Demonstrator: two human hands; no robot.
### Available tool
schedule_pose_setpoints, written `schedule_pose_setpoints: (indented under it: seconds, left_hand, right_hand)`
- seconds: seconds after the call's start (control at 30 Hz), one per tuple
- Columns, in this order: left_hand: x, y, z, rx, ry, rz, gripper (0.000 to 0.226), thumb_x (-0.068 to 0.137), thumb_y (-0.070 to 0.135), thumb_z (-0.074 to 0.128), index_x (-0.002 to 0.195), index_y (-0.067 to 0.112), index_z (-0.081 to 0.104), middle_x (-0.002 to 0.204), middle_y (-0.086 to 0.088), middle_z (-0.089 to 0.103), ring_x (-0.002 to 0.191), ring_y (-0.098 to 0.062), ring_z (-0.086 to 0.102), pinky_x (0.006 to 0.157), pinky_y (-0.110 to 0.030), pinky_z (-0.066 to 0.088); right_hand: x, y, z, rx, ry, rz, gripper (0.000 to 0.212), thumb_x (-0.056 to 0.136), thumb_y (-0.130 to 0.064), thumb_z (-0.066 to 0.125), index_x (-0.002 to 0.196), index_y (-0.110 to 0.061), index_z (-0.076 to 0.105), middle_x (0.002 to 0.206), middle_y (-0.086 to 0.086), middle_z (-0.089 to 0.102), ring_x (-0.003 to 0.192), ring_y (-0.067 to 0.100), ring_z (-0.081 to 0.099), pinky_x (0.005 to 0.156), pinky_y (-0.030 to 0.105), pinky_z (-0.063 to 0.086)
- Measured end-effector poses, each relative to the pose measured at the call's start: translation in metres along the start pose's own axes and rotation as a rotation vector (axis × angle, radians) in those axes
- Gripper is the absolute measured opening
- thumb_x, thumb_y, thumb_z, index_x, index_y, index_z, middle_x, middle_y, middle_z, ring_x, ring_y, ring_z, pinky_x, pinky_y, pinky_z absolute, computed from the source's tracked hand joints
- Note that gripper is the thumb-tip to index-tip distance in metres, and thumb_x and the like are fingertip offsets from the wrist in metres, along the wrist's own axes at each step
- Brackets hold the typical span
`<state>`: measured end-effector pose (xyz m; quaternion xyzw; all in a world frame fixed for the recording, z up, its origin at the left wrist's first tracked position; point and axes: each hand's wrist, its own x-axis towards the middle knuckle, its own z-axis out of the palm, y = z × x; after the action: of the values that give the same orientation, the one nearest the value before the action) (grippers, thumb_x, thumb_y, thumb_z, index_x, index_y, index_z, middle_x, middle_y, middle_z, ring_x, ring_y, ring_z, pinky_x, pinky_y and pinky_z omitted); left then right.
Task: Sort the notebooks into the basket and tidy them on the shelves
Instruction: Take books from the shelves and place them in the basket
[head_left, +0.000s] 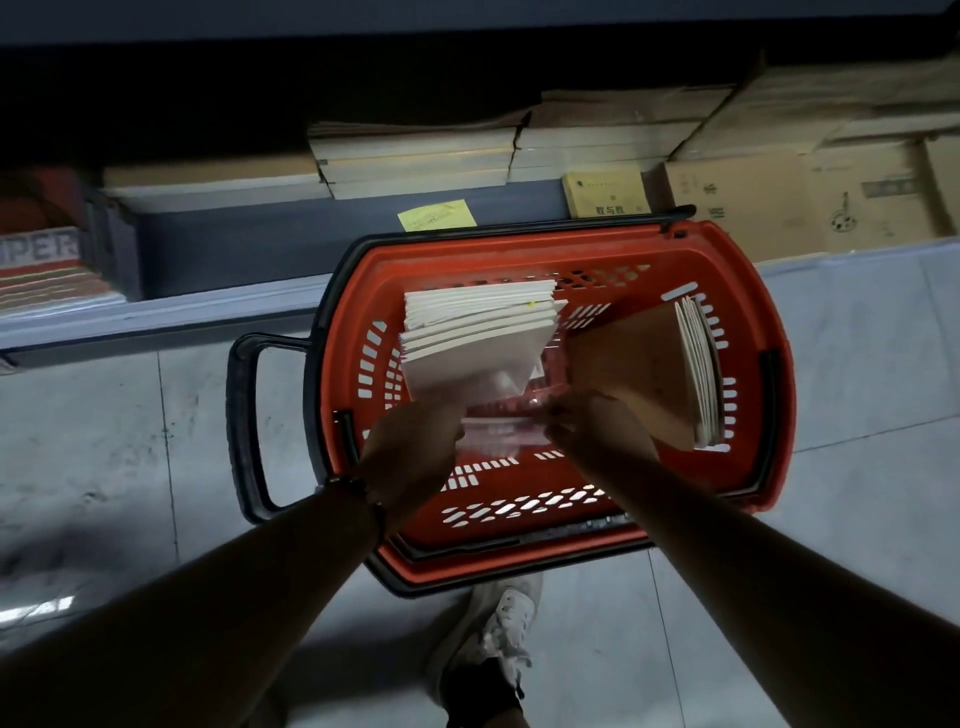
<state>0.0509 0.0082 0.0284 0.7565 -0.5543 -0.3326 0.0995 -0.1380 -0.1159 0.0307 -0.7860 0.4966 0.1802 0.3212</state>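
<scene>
A red shopping basket (748, 332) with black rim and handles stands on the floor in front of the low shelf. Inside it, a stack of white-edged notebooks (478, 332) leans at the left and a brown-covered stack (649, 364) leans at the right. Both of my hands reach into the basket. My left hand (410, 441) grips the lower end of the white stack. My right hand (597, 431) pinches a clear plastic wrapper (498, 431) lying between the two stacks, beside the brown stack.
The bottom shelf (260, 244) behind the basket holds stacked notebooks (415, 156), a yellow booklet (605, 195), a yellow sticky note (436, 214) and cardboard boxes (810, 197). Red-striped notebooks (47, 275) lie at far left. My white shoe (498, 629) stands on the grey tiled floor.
</scene>
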Motion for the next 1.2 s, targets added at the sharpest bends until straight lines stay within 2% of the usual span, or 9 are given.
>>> schedule_pose_setpoints:
  seconds: [0.07,0.17,0.3,0.4,0.5,0.63,0.93,1.03,1.2]
  left_hand:
    - [-0.013,0.010,-0.031,-0.089,0.023,0.106,0.022,0.100,0.012,0.055,0.118,0.019,0.065,0.108,0.001,0.070,0.089,-0.008,0.063,0.066,-0.006,0.036]
    - [-0.038,0.028,-0.089,-0.156,-0.050,0.208,0.020,0.102,0.018,0.053,0.115,0.030,0.061,0.090,0.018,0.063,0.078,0.004,0.060,0.059,-0.003,0.039]
    - [-0.066,0.048,-0.179,-0.417,-0.018,0.080,0.013,0.099,0.032,0.054,0.090,0.037,0.061,0.076,0.017,0.067,0.073,0.004,0.062,0.057,-0.021,0.049]
    - [-0.092,0.060,-0.248,-0.642,0.035,-0.014,0.015,0.100,0.029,0.055,0.098,0.024,0.069,0.092,0.012,0.075,0.087,-0.008,0.070,0.078,-0.034,0.059]
    - [-0.128,0.077,-0.313,-0.912,0.127,-0.115,0.022,0.098,0.032,0.056,0.108,0.019,0.071,0.099,0.002,0.078,0.091,-0.017,0.074,0.074,-0.034,0.061]
    - [-0.187,0.098,-0.403,-1.148,0.144,-0.166,0.039,0.088,0.042,0.063,0.120,0.019,0.069,0.115,-0.004,0.074,0.106,-0.027,0.071,0.090,-0.048,0.054]
    - [-0.353,0.139,-0.533,-0.875,-0.087,-0.134,0.047,0.069,0.047,0.087,0.110,0.051,0.065,0.104,0.019,0.073,0.090,-0.002,0.070,0.079,-0.027,0.055]
    - [-0.392,0.143,-0.584,-0.926,0.031,-0.053,0.058,0.072,0.040,0.086,0.117,0.063,0.056,0.118,0.030,0.066,0.110,-0.002,0.065,0.094,-0.031,0.054]
    - [-0.454,0.156,-0.671,-0.919,0.286,0.059,0.055,0.083,0.020,0.074,0.128,0.042,0.052,0.120,0.028,0.066,0.108,0.004,0.065,0.081,-0.017,0.054]
  right_hand:
    - [-0.014,0.003,-0.013,0.224,0.009,0.042,0.024,0.087,-0.028,0.073,0.110,-0.023,0.070,0.097,-0.007,0.072,0.076,-0.003,0.064,0.061,0.009,0.050]
    - [-0.047,-0.011,-0.046,0.529,0.038,0.042,0.026,0.083,-0.021,0.078,0.104,-0.022,0.064,0.095,-0.008,0.069,0.077,-0.002,0.063,0.061,0.003,0.046]
    - [-0.093,-0.043,-0.093,0.909,-0.136,-0.027,0.035,0.089,-0.022,0.067,0.124,-0.016,0.064,0.120,0.000,0.071,0.109,0.016,0.068,0.090,0.027,0.056]
    - [-0.125,-0.078,-0.134,1.023,-0.161,0.014,0.038,0.094,-0.028,0.062,0.129,-0.016,0.063,0.126,0.001,0.069,0.112,0.018,0.068,0.097,0.036,0.054]
    - [-0.163,-0.125,-0.178,1.147,-0.166,0.024,0.031,0.098,-0.021,0.056,0.127,-0.012,0.065,0.122,0.004,0.071,0.113,0.024,0.067,0.097,0.037,0.054]
    - [-0.222,-0.198,-0.231,1.209,-0.054,-0.026,0.029,0.099,-0.024,0.057,0.125,-0.019,0.067,0.121,0.005,0.072,0.116,0.034,0.065,0.105,0.058,0.044]
    - [-0.371,-0.365,-0.357,1.237,0.091,-0.334,0.035,0.088,-0.028,0.062,0.122,-0.020,0.067,0.115,-0.003,0.074,0.108,0.018,0.070,0.096,0.038,0.054]
    - [-0.412,-0.417,-0.392,1.147,0.099,-0.471,0.026,0.094,-0.024,0.059,0.118,-0.021,0.068,0.109,-0.005,0.076,0.100,0.016,0.072,0.083,0.026,0.059]
    - [-0.464,-0.497,-0.444,1.053,0.162,-0.670,0.026,0.089,-0.031,0.062,0.114,-0.026,0.068,0.109,-0.008,0.075,0.101,0.015,0.072,0.084,0.031,0.058]
